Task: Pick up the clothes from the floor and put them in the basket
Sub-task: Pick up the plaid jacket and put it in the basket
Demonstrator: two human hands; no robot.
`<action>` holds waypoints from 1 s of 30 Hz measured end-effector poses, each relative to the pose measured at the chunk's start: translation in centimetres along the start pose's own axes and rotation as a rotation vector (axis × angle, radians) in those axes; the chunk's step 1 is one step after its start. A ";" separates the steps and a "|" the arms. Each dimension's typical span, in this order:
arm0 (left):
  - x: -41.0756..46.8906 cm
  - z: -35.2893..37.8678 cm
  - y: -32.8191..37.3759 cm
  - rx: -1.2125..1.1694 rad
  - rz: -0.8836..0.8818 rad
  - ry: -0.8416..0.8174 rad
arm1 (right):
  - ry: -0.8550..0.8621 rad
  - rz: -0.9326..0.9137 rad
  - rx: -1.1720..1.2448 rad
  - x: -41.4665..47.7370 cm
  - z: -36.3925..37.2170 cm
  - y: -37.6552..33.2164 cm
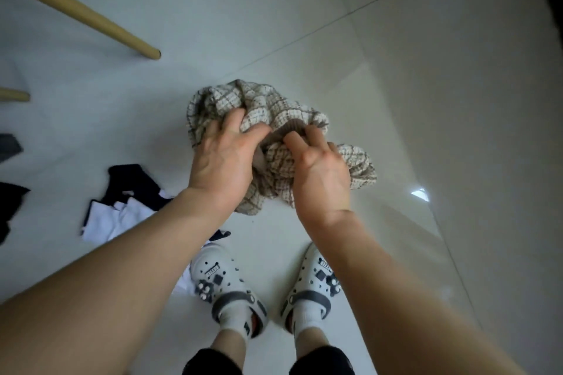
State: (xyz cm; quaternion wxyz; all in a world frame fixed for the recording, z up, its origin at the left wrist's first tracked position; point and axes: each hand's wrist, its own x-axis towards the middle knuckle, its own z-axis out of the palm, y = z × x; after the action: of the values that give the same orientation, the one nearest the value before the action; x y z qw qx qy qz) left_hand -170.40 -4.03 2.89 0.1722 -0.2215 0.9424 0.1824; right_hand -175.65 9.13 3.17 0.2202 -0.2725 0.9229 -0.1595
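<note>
Between both hands, left hand (224, 158) and right hand (321, 173) grip the bunched checked garment (274, 119).

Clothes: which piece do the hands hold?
The checked garment, bunched in the left hand and right hand; the black-and-white garment lies untouched on the floor.

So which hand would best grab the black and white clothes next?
Probably the left hand. The black and white clothes lie on the floor on its side, by the left shoe; the right hand would have to cross the body. Both now grip the checked cloth.
</note>
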 end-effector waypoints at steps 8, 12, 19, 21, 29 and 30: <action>-5.6 -17.5 9.2 0.021 0.138 0.228 | 0.244 -0.003 -0.020 -5.2 -18.9 -4.2; -9.6 -23.0 14.0 0.021 0.270 0.289 | 0.348 0.042 -0.041 -10.6 -26.6 -5.0; -19.0 -26.8 20.8 0.048 0.530 0.271 | 0.504 0.260 -0.031 -23.4 -32.0 -5.5; -21.8 -26.7 22.5 0.069 0.602 0.243 | 0.542 0.340 -0.008 -27.4 -32.3 -5.3; -36.3 -22.4 31.8 0.118 0.868 0.093 | 0.598 0.651 0.070 -46.9 -32.4 -2.2; -37.6 -21.6 32.7 0.125 0.886 0.086 | 0.607 0.672 0.065 -48.7 -32.3 -1.7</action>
State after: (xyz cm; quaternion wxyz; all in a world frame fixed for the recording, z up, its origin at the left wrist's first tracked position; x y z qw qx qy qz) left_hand -159.69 27.56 45.80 0.0512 0.2067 0.9618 0.1718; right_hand -154.11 41.35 46.96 -0.0123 0.1083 0.9775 -0.1805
